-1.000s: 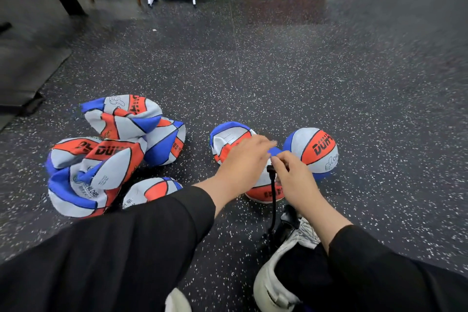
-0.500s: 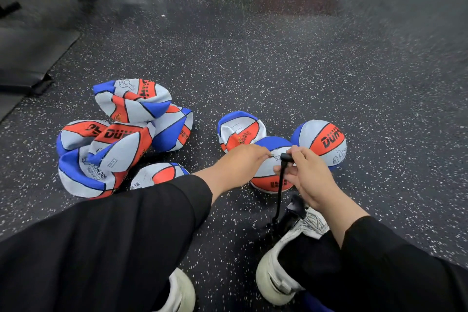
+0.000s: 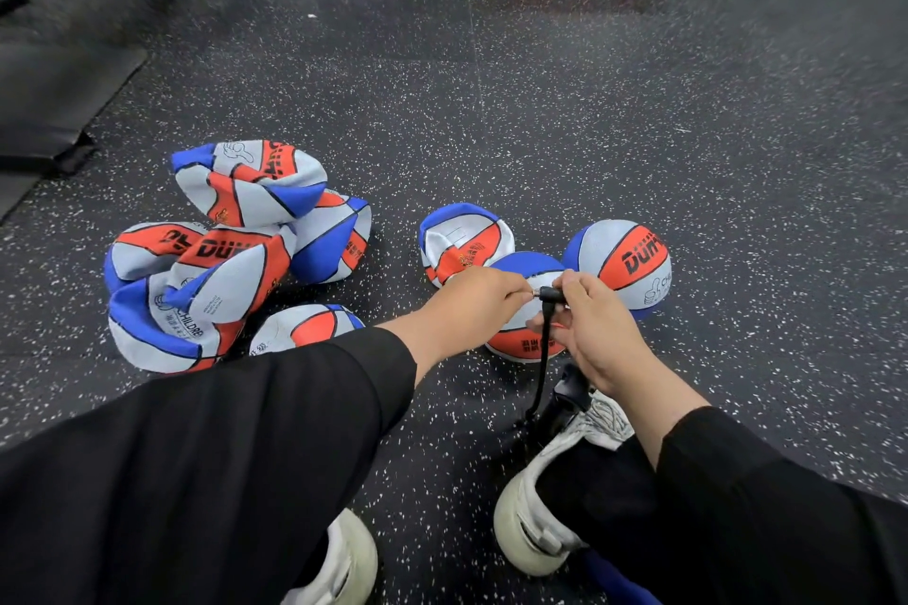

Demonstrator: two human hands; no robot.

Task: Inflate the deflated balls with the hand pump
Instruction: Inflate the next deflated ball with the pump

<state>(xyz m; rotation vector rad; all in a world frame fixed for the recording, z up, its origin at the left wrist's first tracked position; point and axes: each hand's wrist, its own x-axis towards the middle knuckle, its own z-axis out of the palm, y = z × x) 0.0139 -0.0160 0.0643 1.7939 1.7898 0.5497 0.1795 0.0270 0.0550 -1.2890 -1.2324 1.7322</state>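
ok so my right hand (image 3: pixel 597 329) is curled round the black hose (image 3: pixel 544 344) and pinching its nozzle (image 3: pixel 549 294), which lies roughly level with the tip pointing left at my left hand (image 3: pixel 479 297); the left fingers are bunched onto that metal tip, though I can't tell what they pinch; both hands sit right over the ball (image 3: pixel 528 310) I'm working on, so it's just under and past the tip, and the tip has to swing down into it; I'd guess the valve is on top, can't see it; hose drops back to the pump (image 3: pixel 565 400) by my shoe (image 3: pixel 555 496); the round ball (image 3: pixel 621 265) is just right of it, the flat pile (image 3: pixel 231 255) well off left; versus half a second ago the hands barely moved, view just tipped down a bit.
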